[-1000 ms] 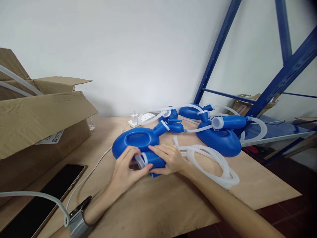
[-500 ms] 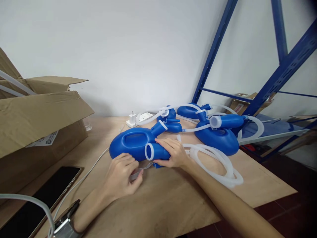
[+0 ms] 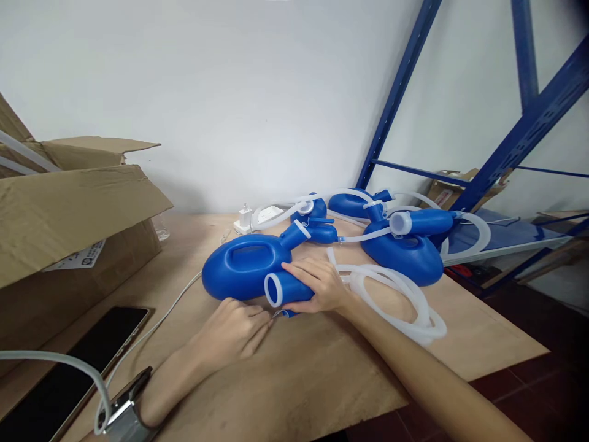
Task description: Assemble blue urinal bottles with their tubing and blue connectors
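My right hand (image 3: 317, 285) is wrapped round a blue cylinder (image 3: 289, 290) with a white rim, its open end facing left. Just left of it, my left hand (image 3: 239, 331) is closed, fingertips together on a thin clear strand (image 3: 278, 312) that runs toward a small blue piece (image 3: 289, 314) under the cylinder. Behind both hands lies a blue bottle (image 3: 243, 279) with a handle opening and an angled, white-rimmed neck. A coil of translucent tubing (image 3: 421, 307) rests to the right, partly behind my right wrist.
More blue bottles (image 3: 405, 261) with tubes stand at the back right. A cardboard box (image 3: 83, 215) and a phone (image 3: 78, 368) are at left. A white power strip (image 3: 269, 215) is near the wall. Blue shelving (image 3: 515, 147) rises at right.
My left hand has closed its fingers and turned palm down near the strand. The cylinder in my right hand has shifted slightly left and tilted down at its open end.
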The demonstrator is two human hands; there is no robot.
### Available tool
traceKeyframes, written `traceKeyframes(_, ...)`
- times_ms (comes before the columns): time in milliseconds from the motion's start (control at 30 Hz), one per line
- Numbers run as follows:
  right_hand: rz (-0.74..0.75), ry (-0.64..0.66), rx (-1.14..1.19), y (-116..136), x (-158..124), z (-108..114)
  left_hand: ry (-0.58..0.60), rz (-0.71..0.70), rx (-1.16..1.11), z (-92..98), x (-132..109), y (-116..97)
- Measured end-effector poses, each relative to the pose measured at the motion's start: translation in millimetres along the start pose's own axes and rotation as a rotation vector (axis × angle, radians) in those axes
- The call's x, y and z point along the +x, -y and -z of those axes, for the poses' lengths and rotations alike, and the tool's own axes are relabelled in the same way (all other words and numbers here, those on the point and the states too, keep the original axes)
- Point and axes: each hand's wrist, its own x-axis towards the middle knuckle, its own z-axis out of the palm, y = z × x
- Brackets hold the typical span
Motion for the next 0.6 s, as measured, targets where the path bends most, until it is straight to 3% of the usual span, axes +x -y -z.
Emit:
traceKeyframes(100,0.071,0.021,-0.047,-9,-3,1,0.134,-0.044,-0.046,5.5,-2,-3)
traceKeyframes(233,0.093,0.015,-0.095,-19,-6,7,0.129,0.024,-0.042,10.1,-3,4)
traceKeyframes(333,0.053,0.004,-0.06,-15,-3,8,0.038,0.003,0.13,10.9,0,9)
traceKeyframes(400,0.06,0.01,-0.061,-8,1,6,-0.101,-0.029,0.19,9.7,3,8)
traceKeyframes(500,0.049,0.012,-0.069,3,4,2,-0.265,-0.007,0.092,5.8,8,0)
traceKeyframes(600,0.014,0.001,-0.074,10,6,-2,-0.236,0.092,-0.105,2.6,12,-8)
